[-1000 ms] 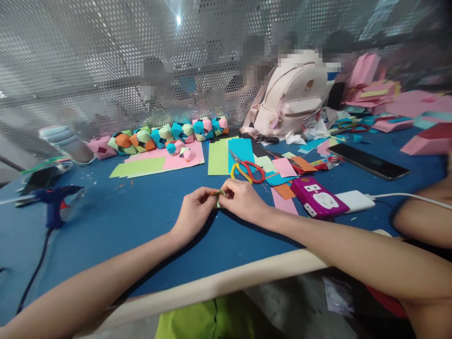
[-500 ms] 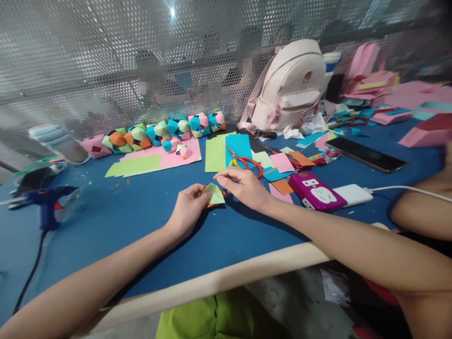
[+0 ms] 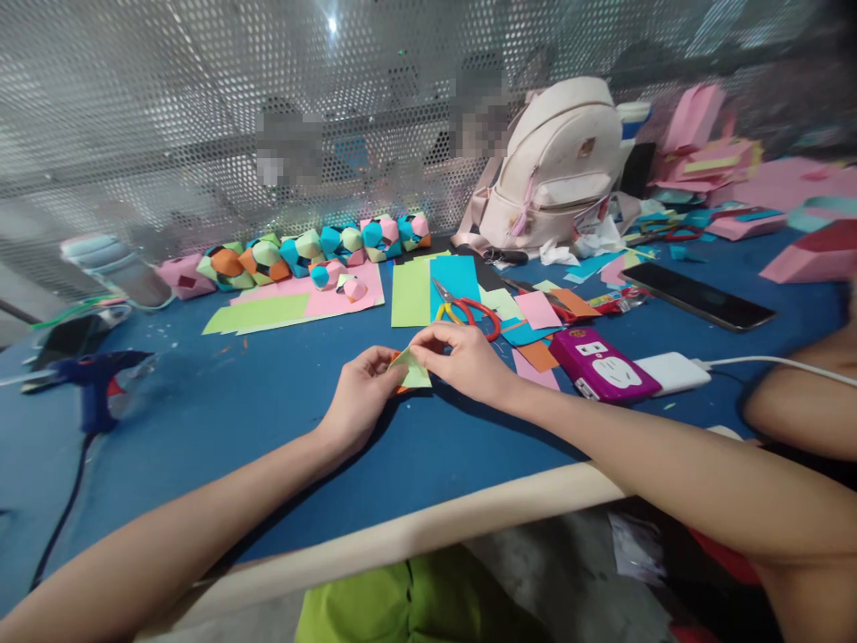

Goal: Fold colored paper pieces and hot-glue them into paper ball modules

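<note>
**Pinching folded paper point(image 3: 418, 371) between two hands at frame centre**

Showing at the far left of the frame: a dark phone point(image 3: 70, 341), partly behind a blue glue gun point(image 3: 97, 384), with a bottle point(image 3: 124, 272) leaning above. Running from upper left towards upper centre: a row of coloured paper balls point(image 3: 308, 254), with two smaller balls point(image 3: 327, 275) sitting in front on a pink sheet point(image 3: 365, 284), beside a green strip point(image 3: 261, 313).

Gripping the folded paper at its left side with the left hand point(image 3: 358, 402), thumb and fingers closing narrowly on green over orange. Pinching its upper edge with the right hand point(image 3: 472, 364), thumb and fingertips nearly meeting. Holding it just above the blue table point(image 3: 301, 500), below a green sheet point(image 3: 410, 299) and a blue sheet point(image 3: 461, 268).

Lying partly on the blue sheet, right of centre: scissors point(image 3: 483, 314) with red and yellow handles. Standing at upper right: a pale backpack point(image 3: 569, 170). Spreading below it: paper scraps point(image 3: 539, 311), a purple socket point(image 3: 606, 368) and a white charger point(image 3: 676, 373). Resting farther right: a black phone point(image 3: 700, 295). Reaching in at the right edge: another person's arm point(image 3: 803, 397), near a pink box point(image 3: 813, 254).
</note>
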`<state>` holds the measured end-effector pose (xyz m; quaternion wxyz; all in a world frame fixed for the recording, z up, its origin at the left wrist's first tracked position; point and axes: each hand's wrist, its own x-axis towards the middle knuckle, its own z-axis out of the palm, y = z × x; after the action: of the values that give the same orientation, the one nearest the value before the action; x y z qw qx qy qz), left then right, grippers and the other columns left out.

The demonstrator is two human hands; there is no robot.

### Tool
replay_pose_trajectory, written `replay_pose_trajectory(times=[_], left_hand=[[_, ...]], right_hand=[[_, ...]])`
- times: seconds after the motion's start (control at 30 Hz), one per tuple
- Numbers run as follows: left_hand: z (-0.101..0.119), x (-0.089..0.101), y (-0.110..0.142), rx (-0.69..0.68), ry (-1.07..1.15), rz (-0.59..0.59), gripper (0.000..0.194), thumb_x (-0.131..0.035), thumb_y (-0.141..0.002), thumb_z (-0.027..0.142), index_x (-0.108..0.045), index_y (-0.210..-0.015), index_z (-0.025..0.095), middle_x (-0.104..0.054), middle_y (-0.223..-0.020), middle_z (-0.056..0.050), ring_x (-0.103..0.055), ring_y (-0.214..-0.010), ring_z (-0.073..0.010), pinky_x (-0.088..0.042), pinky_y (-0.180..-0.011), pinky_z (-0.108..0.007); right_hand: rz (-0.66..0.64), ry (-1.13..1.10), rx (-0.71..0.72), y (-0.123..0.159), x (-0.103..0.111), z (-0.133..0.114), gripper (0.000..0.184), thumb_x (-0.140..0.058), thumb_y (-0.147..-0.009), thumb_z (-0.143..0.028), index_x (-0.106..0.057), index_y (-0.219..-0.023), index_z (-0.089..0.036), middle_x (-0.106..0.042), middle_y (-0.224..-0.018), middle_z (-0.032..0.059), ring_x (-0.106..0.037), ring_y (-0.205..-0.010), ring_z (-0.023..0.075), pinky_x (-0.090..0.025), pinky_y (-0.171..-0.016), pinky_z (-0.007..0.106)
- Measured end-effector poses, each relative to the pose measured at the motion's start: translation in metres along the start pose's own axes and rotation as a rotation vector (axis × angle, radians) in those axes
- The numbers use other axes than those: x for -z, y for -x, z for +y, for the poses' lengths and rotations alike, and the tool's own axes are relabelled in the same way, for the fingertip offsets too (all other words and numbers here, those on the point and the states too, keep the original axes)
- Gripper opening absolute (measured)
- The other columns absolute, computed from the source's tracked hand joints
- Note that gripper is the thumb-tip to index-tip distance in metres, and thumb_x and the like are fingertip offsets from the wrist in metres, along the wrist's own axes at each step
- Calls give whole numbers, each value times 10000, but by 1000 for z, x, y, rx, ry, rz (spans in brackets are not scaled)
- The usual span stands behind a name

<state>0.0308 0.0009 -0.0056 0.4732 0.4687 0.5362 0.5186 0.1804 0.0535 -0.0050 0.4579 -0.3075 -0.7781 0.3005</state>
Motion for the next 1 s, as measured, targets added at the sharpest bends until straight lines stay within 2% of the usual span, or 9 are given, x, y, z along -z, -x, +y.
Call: replay_pose_trajectory(times=[0.13, 0.27, 0.37, 0.47, 0.67, 0.87, 0.93, 1.0], left_hand=[[0, 1, 1, -1, -26, 42, 242, -728, -653, 311, -547, -668, 153, -516, -547, 60, -405, -498, -57, -302, -499, -191], [0, 0, 1, -5, -33, 46, 262, -729, -653, 308, -510, -644, 163, -497, -524, 66, -396, -484, -57, -282, -479, -192], [0, 0, 1, -17, -15, 5, 209, -719, -668, 291, -580, -747, 156, -542, -592, 54, -439, -524, -66, -320, -504, -192], [1, -1, 1, -22, 9, -49, 243, -705, -690, 301, -639, -867, 149, -607, -699, 19, -498, -600, -86, -375, -556, -205], [2, -1, 1, -9, 24, -56, 229, -720, -677, 327, -642, -802, 151, -614, -698, 14, -516, -604, -94, -405, -586, -223], [1, -1, 1, 10, 31, -64, 230, -720, -674, 312, -638, -816, 150, -626, -701, 5, -543, -610, -103, -431, -599, -234], [1, -1, 0, 13, 46, -52, 241, -726, -665, 302, -642, -823, 141, -636, -713, -3, -554, -621, -106, -440, -604, -234], [1, -1, -2, 6, 97, -16, 247, -741, -642, 289, -640, -810, 138, -639, -724, 0, -563, -633, -104, -453, -617, -235]], right_hand=[[15, 19, 17, 0, 1, 0, 109, -572, -780, -140, -641, -698, -159, -647, -694, 5, -533, -613, 101, -424, -581, 219], [12, 33, 31, 0, 1, 0, 120, -560, -788, -149, -640, -699, -156, -646, -692, 11, -537, -620, 106, -424, -582, 221], [12, 36, 23, 0, 1, 1, 121, -556, -789, -159, -640, -701, -161, -653, -703, 14, -553, -644, 115, -427, -590, 224], [7, 28, 14, 0, 2, 1, 114, -558, -786, -159, -640, -707, -159, -653, -706, 14, -555, -643, 113, -427, -592, 224], [-46, 34, -8, -2, 6, -1, 86, -568, -771, -153, -639, -724, -159, -635, -713, 11, -548, -640, 110, -434, -606, 236], [-99, -101, -168, -3, 4, 0, 76, -606, -752, -191, -628, -691, -151, -625, -647, -3, -546, -601, 108, -422, -554, 231], [-91, -88, -144, -3, 5, -1, 83, -608, -765, -205, -637, -714, -146, -633, -685, 9, -550, -620, 111, -430, -572, 237], [-57, -27, -27, -2, 8, -1, 99, -584, -795, -206, -645, -752, -142, -629, -732, 26, -544, -640, 115, -440, -599, 248]])
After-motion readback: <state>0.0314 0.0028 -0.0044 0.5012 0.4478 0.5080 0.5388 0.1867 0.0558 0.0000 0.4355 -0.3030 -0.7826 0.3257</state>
